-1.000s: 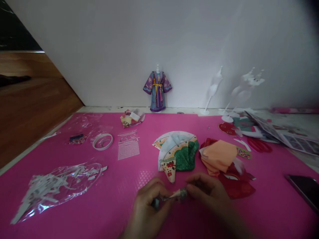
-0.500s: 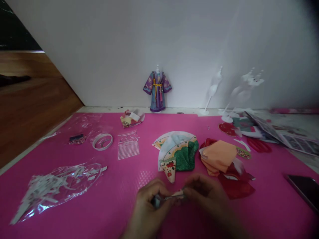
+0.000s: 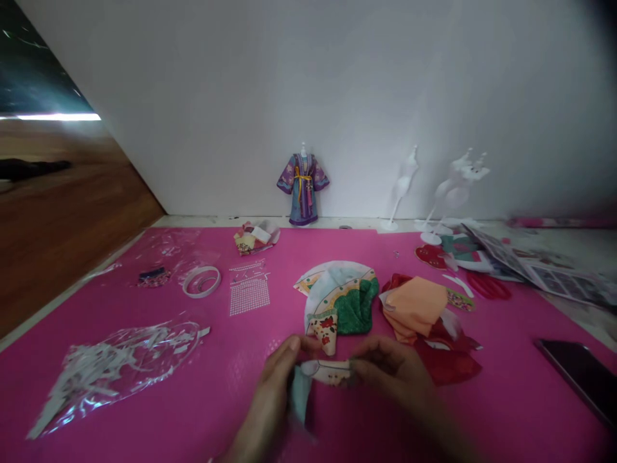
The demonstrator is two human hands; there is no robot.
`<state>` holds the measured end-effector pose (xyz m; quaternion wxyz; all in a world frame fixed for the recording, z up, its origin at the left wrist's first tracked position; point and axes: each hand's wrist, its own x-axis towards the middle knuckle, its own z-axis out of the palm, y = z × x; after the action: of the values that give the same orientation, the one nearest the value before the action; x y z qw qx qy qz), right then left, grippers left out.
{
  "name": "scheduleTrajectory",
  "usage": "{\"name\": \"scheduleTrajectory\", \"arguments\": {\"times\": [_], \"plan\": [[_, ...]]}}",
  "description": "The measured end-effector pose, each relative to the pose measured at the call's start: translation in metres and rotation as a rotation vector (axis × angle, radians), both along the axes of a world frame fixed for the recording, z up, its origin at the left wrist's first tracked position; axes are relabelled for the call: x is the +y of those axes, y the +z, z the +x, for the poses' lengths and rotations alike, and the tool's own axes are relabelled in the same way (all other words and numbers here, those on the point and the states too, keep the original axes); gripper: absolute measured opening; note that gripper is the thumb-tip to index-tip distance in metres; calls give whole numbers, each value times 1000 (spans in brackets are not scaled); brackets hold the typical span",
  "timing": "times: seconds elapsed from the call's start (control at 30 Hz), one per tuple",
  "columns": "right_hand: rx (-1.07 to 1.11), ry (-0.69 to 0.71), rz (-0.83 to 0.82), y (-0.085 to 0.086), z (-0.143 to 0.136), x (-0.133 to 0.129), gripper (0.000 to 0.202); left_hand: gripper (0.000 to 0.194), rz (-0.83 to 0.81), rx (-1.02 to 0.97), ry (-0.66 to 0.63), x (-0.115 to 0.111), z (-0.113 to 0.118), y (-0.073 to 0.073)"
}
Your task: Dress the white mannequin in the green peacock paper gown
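A small cream fabric piece (image 3: 332, 372) with a dark curved line is stretched between my two hands, low in the middle of the head view. My left hand (image 3: 277, 379) pinches its left end, where a grey-green flap (image 3: 301, 393) hangs down. On the other side, my right hand (image 3: 390, 368) has its thumb and fingertips closed on the right end. Just beyond my hands lie a red-flowered cream piece (image 3: 325, 331) and a green and white curved fabric (image 3: 354, 308). The lower edge of the cream piece is blurred.
Orange fabric (image 3: 417, 305) and red fabric (image 3: 446, 363) lie right, near a phone (image 3: 581, 373). Leftward are a tape roll (image 3: 201, 283), a bead sheet (image 3: 249, 296) and a plastic bag of white strips (image 3: 116, 366). A dressed mannequin (image 3: 303, 190) stands by the wall.
The cream piece now shows its broad face between my hands, and the grey-green flap hangs lower. My left fingers have shifted up and apart a little. The view has tilted slightly.
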<state>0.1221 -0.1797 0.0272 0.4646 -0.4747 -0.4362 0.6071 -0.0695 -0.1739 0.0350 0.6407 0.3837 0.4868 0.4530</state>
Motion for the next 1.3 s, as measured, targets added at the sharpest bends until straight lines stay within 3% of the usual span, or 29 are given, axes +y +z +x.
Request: {"name": "scheduleTrajectory", "arguments": {"times": [0.13, 0.33, 0.53, 0.67, 0.77, 0.97, 1.07, 1.17, 1.3], "plan": [[18, 54, 8, 12, 3, -1, 29, 37, -43, -35, -8, 1, 0, -4], [-24, 36, 60, 26, 4, -7, 20, 27, 67, -69, -21, 3, 2, -5], [-83, -72, 91, 21, 3, -18, 17, 31, 114, 6, -95, 4, 1, -4], [-188, -114, 117, 15, 18, -25, 16, 24, 70, -97, -142, 2, 2, -5], [-359, -103, 106, 11, 38, -25, 21, 18, 33, -229, -149, -1, 5, -4], [-1044, 1, 247, 2, 63, -21, 27, 22, -71, -381, -170, -3, 6, 2], [-1205, -84, 338, 6, 61, -26, 27, 27, -84, -392, -156, -2, 6, 3], [-1144, -172, 405, 15, 44, -37, 24, 27, -80, -385, -142, -3, 7, 1], [-760, 156, 342, 21, 1, -47, 19, 18, -9, -382, -184, -6, 7, -5]]}}
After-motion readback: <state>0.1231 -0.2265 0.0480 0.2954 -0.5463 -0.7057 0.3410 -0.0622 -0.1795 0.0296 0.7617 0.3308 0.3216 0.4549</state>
